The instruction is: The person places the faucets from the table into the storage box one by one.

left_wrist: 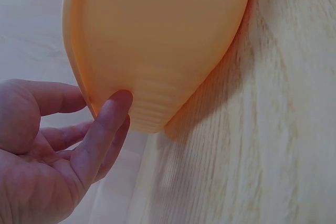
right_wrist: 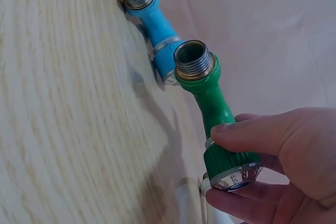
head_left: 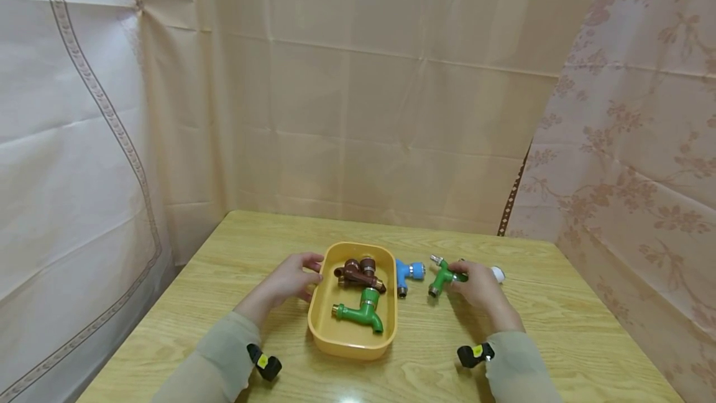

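Note:
A yellow plastic tub holds brown taps and a green tap. At its left side is my left hand, fingers spread and lightly bent; in the left wrist view the fingertips meet the outer wall and rim without curling round them. My right hand pinches another green tap by its ribbed knob, between thumb and fingers, with the threaded end pointing away. A blue tap lies on the table between the tub and that green tap.
A white piece, partly hidden, lies beyond my right hand. The wood-grain table ends at hanging cloth behind and on both sides.

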`<state>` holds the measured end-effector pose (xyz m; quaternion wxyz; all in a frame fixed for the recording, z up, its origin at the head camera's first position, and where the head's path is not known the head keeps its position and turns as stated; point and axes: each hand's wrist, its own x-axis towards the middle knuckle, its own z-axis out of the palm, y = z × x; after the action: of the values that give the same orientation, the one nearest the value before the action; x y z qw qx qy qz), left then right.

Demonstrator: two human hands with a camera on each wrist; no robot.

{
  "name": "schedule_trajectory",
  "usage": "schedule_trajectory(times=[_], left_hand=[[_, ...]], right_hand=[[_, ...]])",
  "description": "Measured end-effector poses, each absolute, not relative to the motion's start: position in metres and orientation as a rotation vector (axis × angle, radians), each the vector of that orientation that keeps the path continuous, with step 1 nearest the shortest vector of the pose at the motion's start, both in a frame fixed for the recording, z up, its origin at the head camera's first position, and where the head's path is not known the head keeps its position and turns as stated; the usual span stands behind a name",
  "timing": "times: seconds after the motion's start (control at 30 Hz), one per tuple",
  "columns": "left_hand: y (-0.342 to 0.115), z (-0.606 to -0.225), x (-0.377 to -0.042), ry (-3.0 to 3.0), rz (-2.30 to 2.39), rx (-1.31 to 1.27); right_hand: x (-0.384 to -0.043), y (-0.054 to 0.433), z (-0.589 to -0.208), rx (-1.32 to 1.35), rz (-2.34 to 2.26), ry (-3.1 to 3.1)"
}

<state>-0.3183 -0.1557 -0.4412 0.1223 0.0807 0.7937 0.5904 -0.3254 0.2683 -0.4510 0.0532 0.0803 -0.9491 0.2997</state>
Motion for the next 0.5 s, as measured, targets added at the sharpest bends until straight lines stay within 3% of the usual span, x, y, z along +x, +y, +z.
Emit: schedule_trajectory(times=[0.5], left_hand=[[-0.155,-0.44,-0.317,2.327,1.723,0.225]], right_hand=[[-0.322,0.263,-0.435,0.219,0.972,-2.825]])
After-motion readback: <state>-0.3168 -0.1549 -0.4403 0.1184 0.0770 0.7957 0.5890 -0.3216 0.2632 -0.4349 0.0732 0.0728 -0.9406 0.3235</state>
